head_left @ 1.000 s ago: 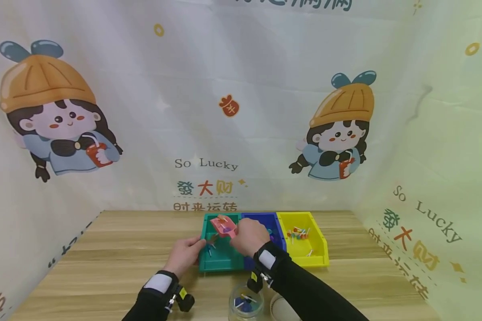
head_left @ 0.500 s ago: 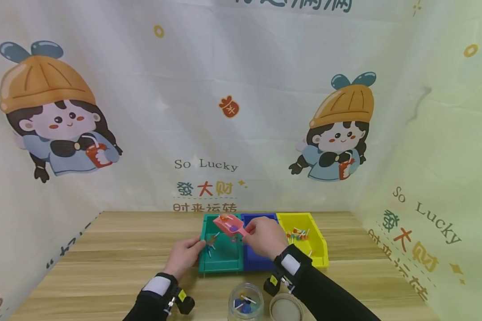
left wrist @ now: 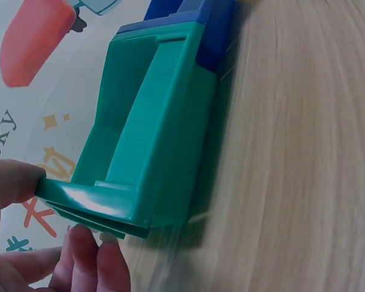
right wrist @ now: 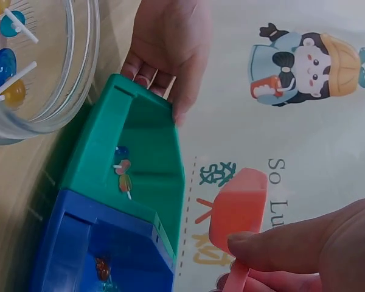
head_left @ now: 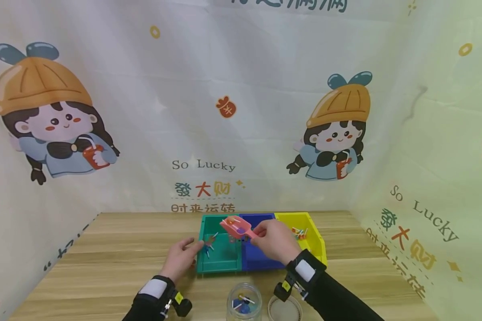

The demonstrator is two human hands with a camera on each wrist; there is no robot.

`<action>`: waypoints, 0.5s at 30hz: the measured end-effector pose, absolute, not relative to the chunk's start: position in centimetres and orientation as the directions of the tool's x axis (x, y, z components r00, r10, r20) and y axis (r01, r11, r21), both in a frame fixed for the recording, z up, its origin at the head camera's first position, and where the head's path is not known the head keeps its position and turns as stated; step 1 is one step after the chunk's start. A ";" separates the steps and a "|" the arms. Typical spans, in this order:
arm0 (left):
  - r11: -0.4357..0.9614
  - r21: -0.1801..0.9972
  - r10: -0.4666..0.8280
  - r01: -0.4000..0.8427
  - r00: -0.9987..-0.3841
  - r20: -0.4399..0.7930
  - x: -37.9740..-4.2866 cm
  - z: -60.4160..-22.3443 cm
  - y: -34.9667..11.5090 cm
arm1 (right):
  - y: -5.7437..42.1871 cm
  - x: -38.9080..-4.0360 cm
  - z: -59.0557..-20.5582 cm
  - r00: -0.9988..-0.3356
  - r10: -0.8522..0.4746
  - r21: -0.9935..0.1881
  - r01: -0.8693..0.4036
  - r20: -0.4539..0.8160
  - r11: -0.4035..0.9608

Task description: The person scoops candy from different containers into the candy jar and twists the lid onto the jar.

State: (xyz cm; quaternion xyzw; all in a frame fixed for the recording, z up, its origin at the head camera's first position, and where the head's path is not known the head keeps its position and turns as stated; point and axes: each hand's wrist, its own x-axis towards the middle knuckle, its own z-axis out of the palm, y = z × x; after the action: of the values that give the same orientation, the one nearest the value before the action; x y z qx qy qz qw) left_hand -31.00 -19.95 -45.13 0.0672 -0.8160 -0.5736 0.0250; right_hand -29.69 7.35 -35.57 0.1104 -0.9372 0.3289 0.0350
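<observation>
My right hand pinches the handle of a small pink scoop, raised over the bins near where green meets blue. Small lollipops lie in the scoop's bowl in the head view. With thumb on the rim and fingers below it, my left hand holds the side of the green bin. A few lollipops rest inside that bin. The blue bin adjoins it and has a few candies at its bottom. The right forearm partly covers the yellow bin, where several lollipops lie.
A clear jar with several lollipops at its bottom stands in front of the bins. Beside it on the wooden table lies a round lid. A printed cloth hangs behind the table.
My right hand has drawn back to the right with the scoop, uncovering more of the green bin. My left hand keeps its hold at the green bin's edge.
</observation>
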 end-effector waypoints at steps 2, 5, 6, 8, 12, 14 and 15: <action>0.328 0.941 -0.147 -0.089 -0.988 -0.042 -31.0 -45.1 -20.1 | 7.8 -29.6 -35.7 -0.974 -0.180 -0.614 -0.225 0.136 0.757; 0.323 0.942 -0.159 -0.086 -0.987 -0.035 -30.8 -45.1 -20.2 | 8.4 -29.3 -35.7 -0.975 -0.172 -0.616 -0.221 0.138 0.756; 0.324 0.942 -0.164 -0.083 -0.986 -0.030 -30.7 -45.0 -20.2 | 8.7 -29.2 -35.8 -0.975 -0.170 -0.615 -0.222 0.143 0.757; 0.326 0.943 -0.167 -0.069 -0.986 -0.015 -30.6 -44.8 -20.3 | 9.2 -29.0 -35.7 -0.975 -0.165 -0.616 -0.223 0.151 0.755; 0.325 0.945 -0.174 -0.031 -0.984 0.028 -30.2 -44.2 -20.3 | 10.1 -28.4 -35.5 -0.975 -0.159 -0.643 -0.223 0.157 0.733; 0.321 0.947 -0.181 -0.012 -0.982 0.048 -29.9 -44.0 -20.3 | 10.5 -28.2 -35.4 -0.975 -0.156 -0.661 -0.220 0.155 0.717; 0.317 0.948 -0.186 -0.003 -0.981 0.059 -29.8 -43.8 -20.2 | 10.7 -28.0 -35.3 -0.975 -0.155 -0.665 -0.222 0.159 0.713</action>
State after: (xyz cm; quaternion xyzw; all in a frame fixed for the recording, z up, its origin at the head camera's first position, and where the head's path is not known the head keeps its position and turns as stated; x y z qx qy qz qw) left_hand -29.82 -20.21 -43.82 0.0584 -0.8078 -0.5813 0.0785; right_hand -28.03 10.73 -35.33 0.1020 -0.9242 0.3650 0.0459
